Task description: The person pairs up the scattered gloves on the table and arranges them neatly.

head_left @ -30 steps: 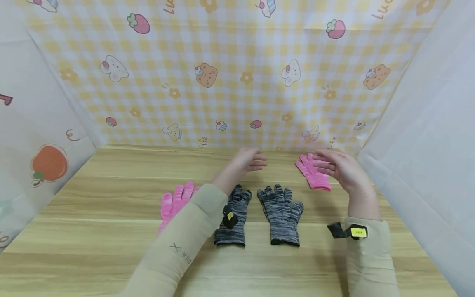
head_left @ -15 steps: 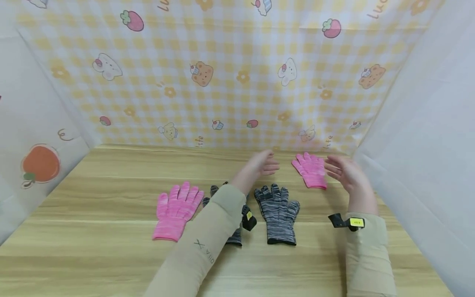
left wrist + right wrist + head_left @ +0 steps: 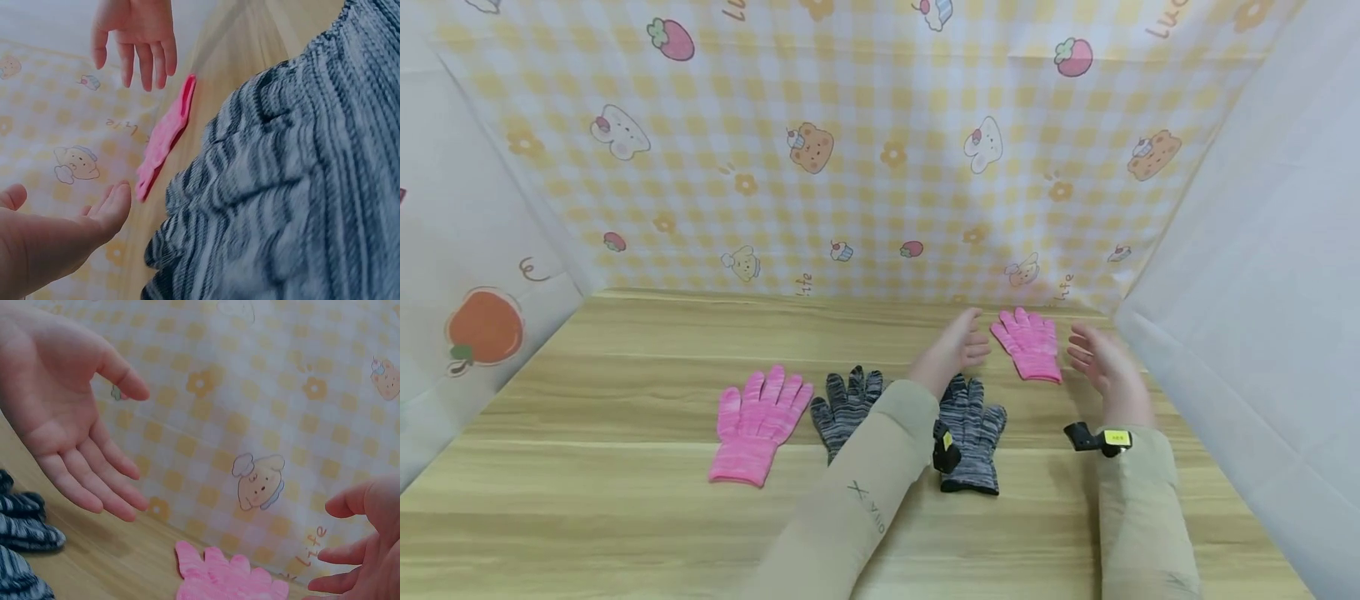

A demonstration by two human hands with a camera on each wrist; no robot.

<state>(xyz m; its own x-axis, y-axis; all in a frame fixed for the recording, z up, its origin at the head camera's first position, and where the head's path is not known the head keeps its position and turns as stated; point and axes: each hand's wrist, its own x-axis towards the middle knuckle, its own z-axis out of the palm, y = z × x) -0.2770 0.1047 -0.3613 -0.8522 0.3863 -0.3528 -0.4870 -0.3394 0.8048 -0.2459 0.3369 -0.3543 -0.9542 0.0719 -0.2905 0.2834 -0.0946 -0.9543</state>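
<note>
At the back right of the table lies a pink glove (image 3: 1028, 343), flat, fingers toward the patterned cloth. Just left of it, my left hand (image 3: 957, 346) hovers with extended fingers and holds nothing. To the glove's right is my right hand (image 3: 1103, 360), its palm facing inward, also holding nothing. In the right wrist view the pink glove (image 3: 228, 578) lies between and below both hands. A grey-black striped glove (image 3: 972, 442) lies under my left wrist, its upper part partly covered. The other striped glove (image 3: 846, 408) is partly hidden by my left forearm.
A second pink glove (image 3: 758, 427) lies flat at the left of the wooden table (image 3: 587, 517). A yellow checked cloth (image 3: 865, 192) hangs behind the table, with white sheets (image 3: 1247, 275) at both sides.
My left hand has moved right, from above the left striped glove to beside the far pink glove. My right hand has drawn slightly right, off that glove. The gloves stay put.
</note>
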